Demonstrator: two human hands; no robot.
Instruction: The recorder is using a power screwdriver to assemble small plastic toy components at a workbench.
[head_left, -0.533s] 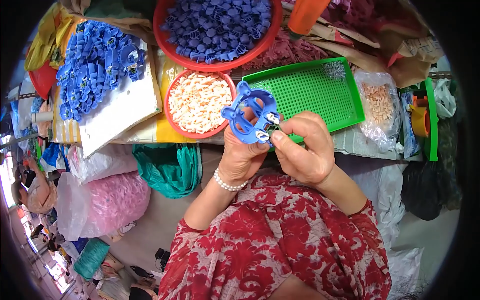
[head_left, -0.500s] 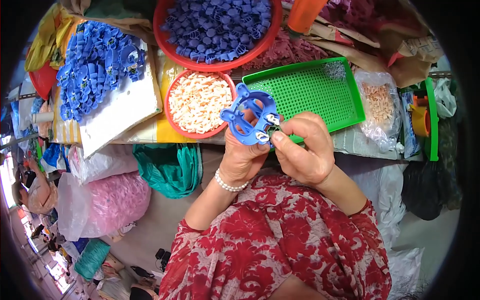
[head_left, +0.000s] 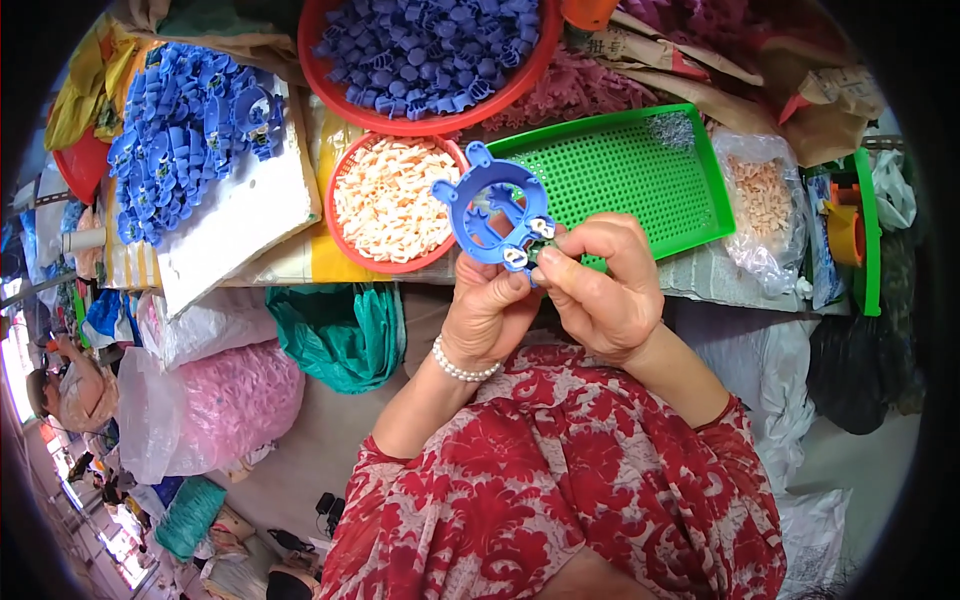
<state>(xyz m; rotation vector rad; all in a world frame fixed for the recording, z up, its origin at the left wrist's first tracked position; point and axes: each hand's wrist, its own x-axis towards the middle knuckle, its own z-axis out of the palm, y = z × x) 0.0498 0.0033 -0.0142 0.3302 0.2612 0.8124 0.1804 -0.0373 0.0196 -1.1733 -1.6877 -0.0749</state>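
Observation:
A blue plastic ring-shaped part [head_left: 462, 212] with rounded knobs is held up between my hands above the table's near edge. My left hand [head_left: 490, 315] grips it from below, with a string of white beads round the wrist. Two small white pieces [head_left: 515, 258] sit at the part's lower right edge. My right hand [head_left: 605, 290] is closed in a pinch beside these pieces, thumb and forefinger pressed close to the blue part. Something small and dark green shows at those fingertips, mostly hidden, and I cannot make out its kind.
Behind the part stand a small red basket [head_left: 395, 267] of peach pieces and a large red tub [head_left: 430, 128] of blue parts. A green perforated tray [head_left: 620, 190] holds small metal bits [head_left: 672, 130]. Blue assemblies [head_left: 190, 140] lie on a white board [head_left: 270, 195]. A clear bag [head_left: 765, 215] lies right.
The blue part has turned so that its round opening faces me more. My right fingers remain at its lower right edge, and both hands have shifted slightly.

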